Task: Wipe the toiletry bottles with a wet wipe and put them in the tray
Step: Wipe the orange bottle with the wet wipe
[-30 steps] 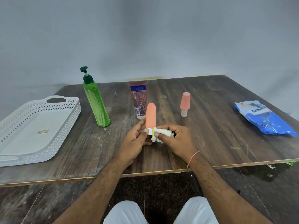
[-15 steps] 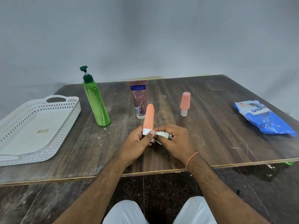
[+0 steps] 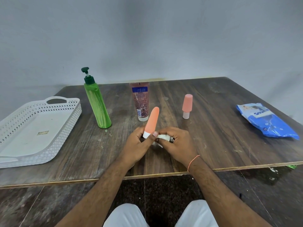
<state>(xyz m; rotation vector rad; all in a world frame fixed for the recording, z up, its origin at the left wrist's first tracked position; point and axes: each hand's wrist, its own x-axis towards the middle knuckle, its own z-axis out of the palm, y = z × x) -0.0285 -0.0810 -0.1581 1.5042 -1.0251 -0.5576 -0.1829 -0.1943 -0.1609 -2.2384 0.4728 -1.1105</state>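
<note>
A: What are the hands doing?
B: Both forearms reach in over the near counter [image 3: 65,163] edge. The left hand [image 3: 136,148] pinches the white base of an orange bottle [image 3: 151,121], which tilts slightly right. The right hand [image 3: 178,143] curls round a bunched wet wipe [image 3: 163,137] just beside that base.
A: And farther back?
B: A green pump bottle [image 3: 97,105], a brown tube [image 3: 141,102] and a small pink bottle [image 3: 186,105] stand apart. The white tray [image 3: 72,112] sits left, a blue wipes pack [image 3: 265,122] right.
</note>
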